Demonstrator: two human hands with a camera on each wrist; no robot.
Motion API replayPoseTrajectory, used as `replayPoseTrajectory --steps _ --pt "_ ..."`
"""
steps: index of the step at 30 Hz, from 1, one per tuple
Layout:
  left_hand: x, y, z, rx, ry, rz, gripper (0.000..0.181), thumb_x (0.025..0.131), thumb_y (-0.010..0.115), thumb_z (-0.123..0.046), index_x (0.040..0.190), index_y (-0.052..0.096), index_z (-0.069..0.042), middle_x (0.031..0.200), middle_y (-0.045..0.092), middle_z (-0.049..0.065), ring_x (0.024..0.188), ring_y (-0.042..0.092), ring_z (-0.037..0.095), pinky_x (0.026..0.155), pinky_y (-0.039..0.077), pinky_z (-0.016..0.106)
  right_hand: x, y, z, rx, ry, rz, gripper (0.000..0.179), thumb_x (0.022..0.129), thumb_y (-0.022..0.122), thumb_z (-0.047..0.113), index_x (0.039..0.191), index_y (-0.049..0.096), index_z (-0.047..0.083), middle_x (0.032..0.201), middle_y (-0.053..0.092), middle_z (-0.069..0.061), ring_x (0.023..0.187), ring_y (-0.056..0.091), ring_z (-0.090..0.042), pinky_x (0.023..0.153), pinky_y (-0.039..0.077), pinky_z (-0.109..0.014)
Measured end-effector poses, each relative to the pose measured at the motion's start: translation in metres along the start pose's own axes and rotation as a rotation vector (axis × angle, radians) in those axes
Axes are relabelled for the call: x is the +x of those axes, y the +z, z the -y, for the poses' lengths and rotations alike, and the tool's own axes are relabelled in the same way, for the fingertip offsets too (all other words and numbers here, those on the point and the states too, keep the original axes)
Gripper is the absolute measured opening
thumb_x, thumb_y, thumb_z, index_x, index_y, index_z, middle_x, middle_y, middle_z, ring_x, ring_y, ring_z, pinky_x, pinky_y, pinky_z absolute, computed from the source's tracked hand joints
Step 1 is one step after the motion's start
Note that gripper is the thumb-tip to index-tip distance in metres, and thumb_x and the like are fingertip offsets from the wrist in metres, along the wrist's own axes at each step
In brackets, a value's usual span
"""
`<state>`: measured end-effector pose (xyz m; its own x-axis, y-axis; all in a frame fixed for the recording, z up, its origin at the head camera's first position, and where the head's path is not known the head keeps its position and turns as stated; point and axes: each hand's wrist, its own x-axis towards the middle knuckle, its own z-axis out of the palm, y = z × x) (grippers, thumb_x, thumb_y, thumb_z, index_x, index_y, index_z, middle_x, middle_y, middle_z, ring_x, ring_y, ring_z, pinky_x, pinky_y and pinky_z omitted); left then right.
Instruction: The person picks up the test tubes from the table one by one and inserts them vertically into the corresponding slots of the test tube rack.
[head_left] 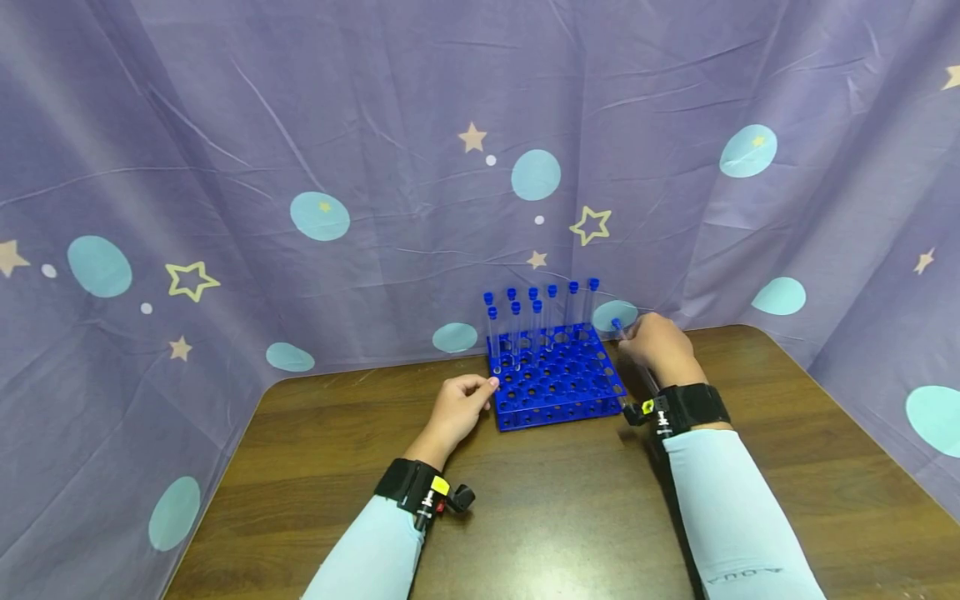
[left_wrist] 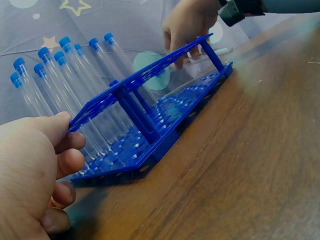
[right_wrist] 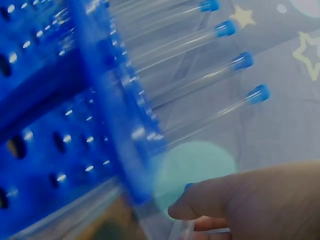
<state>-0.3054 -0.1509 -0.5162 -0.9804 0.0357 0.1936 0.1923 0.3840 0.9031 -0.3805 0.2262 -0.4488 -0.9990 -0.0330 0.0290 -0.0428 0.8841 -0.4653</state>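
A blue two-tier test tube rack [head_left: 551,398] stands on the table, with several clear, blue-capped test tubes [left_wrist: 55,75] upright in its far and left holes. At the rack's near left edge, my left hand [head_left: 456,417] pinches the upper tier between thumb and index finger. To the right of the rack, my right hand [head_left: 662,346] holds a clear test tube [left_wrist: 215,55]. Its blue cap [head_left: 617,323] pokes out past the fingers, and the tube is tilted. In the right wrist view the thumb and fingers cover most of this tube.
Another clear tube [right_wrist: 65,210] seems to lie on the table along the rack's right side. The brown wooden table [head_left: 540,517] extends in front of the rack and to both sides. A purple patterned curtain [head_left: 390,208] hangs close behind the rack.
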Motion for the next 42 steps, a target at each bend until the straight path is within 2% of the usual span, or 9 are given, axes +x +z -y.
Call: replayPoseTrajectory --steps 1,3,5,7,9,18,24,33,42 --pt "0.000 0.000 0.000 0.001 0.000 -0.001 0.030 0.110 0.076 -0.027 0.091 0.082 -0.005 0.071 0.067 0.001 0.074 0.061 0.012 0.075 0.047 0.028 -0.001 -0.003 0.002 0.009 -0.007 -0.016 0.035 0.094 0.072 0.024 0.065 0.052 0.018 0.070 0.049 0.002 0.070 0.049 -0.024 0.062 0.041 -0.040" --pt "0.000 0.000 -0.001 0.003 0.002 -0.001 0.031 0.110 0.076 -0.027 0.090 0.082 -0.005 0.071 0.067 0.002 0.074 0.061 0.013 0.075 0.048 0.029 -0.002 -0.007 0.006 0.026 -0.021 -0.053 0.028 0.096 0.074 0.026 0.074 0.063 0.013 0.075 0.060 -0.003 0.073 0.056 -0.027 0.064 0.046 -0.042" --pt "-0.001 -0.001 -0.001 0.002 0.001 -0.001 0.031 0.110 0.076 -0.027 0.090 0.082 -0.004 0.071 0.068 0.003 0.074 0.061 0.013 0.075 0.048 0.029 -0.004 -0.013 0.010 0.044 -0.034 -0.093 0.021 0.096 0.075 0.028 0.091 0.075 0.008 0.091 0.075 -0.011 0.084 0.069 -0.034 0.073 0.055 -0.050" --pt "-0.001 -0.001 -0.001 0.001 -0.001 0.003 0.032 0.110 0.076 -0.028 0.090 0.082 -0.004 0.072 0.068 0.004 0.074 0.061 0.013 0.075 0.048 0.030 -0.006 -0.018 0.016 0.070 -0.044 -0.127 0.028 0.098 0.075 0.030 0.110 0.081 0.006 0.110 0.082 -0.017 0.097 0.076 -0.040 0.083 0.060 -0.058" --pt "-0.001 -0.002 -0.001 0.001 -0.003 0.007 0.033 0.110 0.076 -0.028 0.090 0.081 -0.002 0.072 0.068 0.004 0.075 0.061 0.013 0.077 0.048 0.030 -0.008 -0.023 0.023 0.101 -0.053 -0.162 0.034 0.099 0.074 0.030 0.120 0.080 0.004 0.116 0.082 -0.020 0.102 0.077 -0.042 0.089 0.060 -0.061" --pt "0.001 -0.001 0.001 0.014 -0.005 0.018 0.033 0.111 0.075 -0.029 0.091 0.081 -0.004 0.072 0.067 -0.001 0.077 0.062 0.013 0.079 0.049 0.031 -0.019 -0.039 0.051 0.266 -0.183 -0.392 0.029 0.105 0.076 0.022 0.123 0.078 0.000 0.109 0.083 -0.021 0.100 0.080 -0.041 0.094 0.060 -0.060" --pt "0.001 -0.001 0.001 0.014 -0.006 0.015 0.032 0.111 0.075 -0.029 0.090 0.082 -0.006 0.072 0.067 -0.002 0.075 0.061 0.013 0.076 0.049 0.029 -0.023 -0.039 0.069 0.377 -0.243 -0.501 0.030 0.106 0.081 0.021 0.126 0.078 -0.001 0.107 0.084 -0.021 0.098 0.082 -0.040 0.086 0.061 -0.053" --pt "0.001 -0.001 0.000 0.010 -0.005 0.007 0.031 0.110 0.076 -0.028 0.091 0.083 -0.005 0.074 0.070 0.008 0.075 0.061 0.013 0.076 0.048 0.029 -0.022 -0.019 0.090 0.481 -0.315 -0.443 0.030 0.105 0.083 0.018 0.127 0.077 -0.002 0.113 0.085 -0.020 0.103 0.084 -0.041 0.093 0.066 -0.057" --pt "0.001 -0.001 0.000 0.004 -0.006 0.003 0.030 0.111 0.076 -0.027 0.092 0.083 -0.005 0.073 0.069 0.006 0.075 0.062 0.012 0.078 0.049 0.030 -0.014 0.008 0.096 0.381 -0.355 -0.355 0.031 0.107 0.082 0.019 0.131 0.076 0.000 0.113 0.084 -0.019 0.100 0.084 -0.038 0.089 0.067 -0.055"
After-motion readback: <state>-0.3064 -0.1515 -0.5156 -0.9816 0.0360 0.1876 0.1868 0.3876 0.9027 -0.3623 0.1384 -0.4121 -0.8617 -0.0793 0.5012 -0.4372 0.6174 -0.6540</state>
